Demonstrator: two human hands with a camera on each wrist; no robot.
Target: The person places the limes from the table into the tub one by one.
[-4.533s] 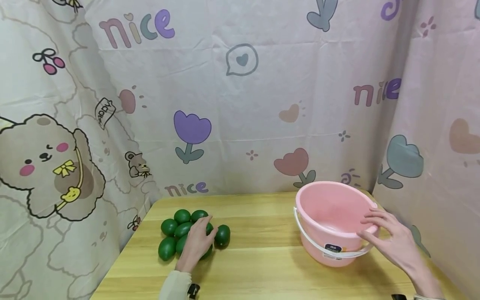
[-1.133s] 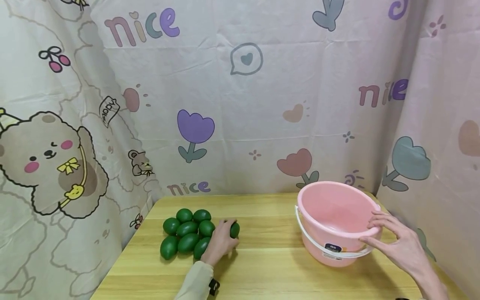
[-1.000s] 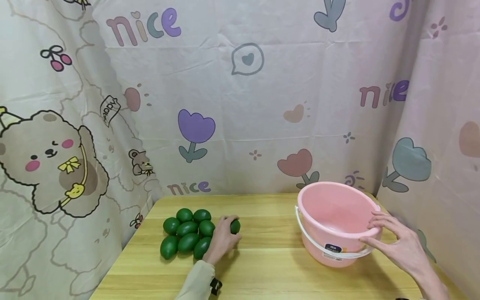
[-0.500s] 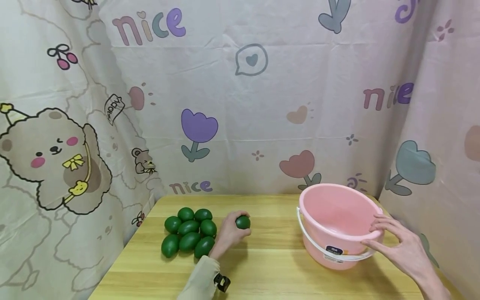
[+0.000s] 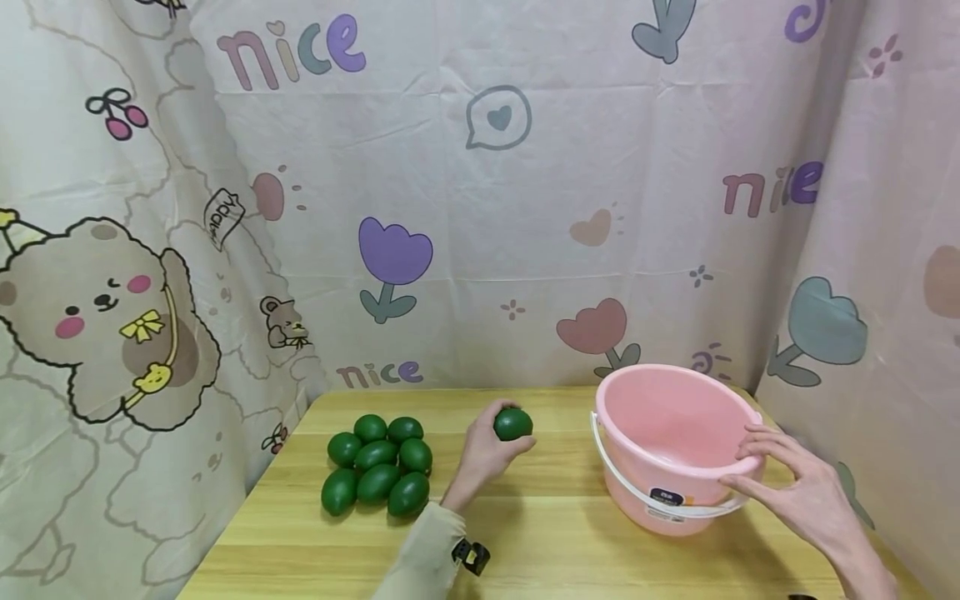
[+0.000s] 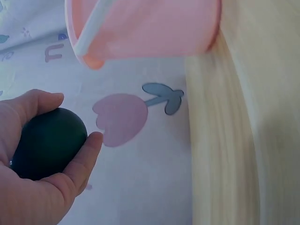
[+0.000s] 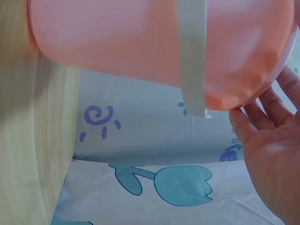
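My left hand [image 5: 487, 446] holds a dark green, smooth avocado [image 5: 513, 424] between thumb and curled fingers, raised over the middle of the table. In the left wrist view, the avocado [image 6: 51, 143] sits in the hand's grasp, with the bucket beyond. At the right stands a pink bucket [image 5: 660, 492], upright, its white handle [image 5: 637, 492] hanging down in front. My right hand [image 5: 806, 496] grips the bucket's right rim, thumb at the outside and fingers over the edge. The right wrist view shows the fingertips [image 7: 239, 117] at the rim from below. The bucket's visible inside holds nothing.
Several more green avocados [image 5: 377, 455] lie grouped on the left of the wooden table [image 5: 540, 550]. A printed cloth curtain [image 5: 480, 208] stands behind the table and along both sides.
My left hand reached among the avocados, took hold of the rightmost one, lifted it and carried it right toward the bucket. The right hand has stayed on the rim.
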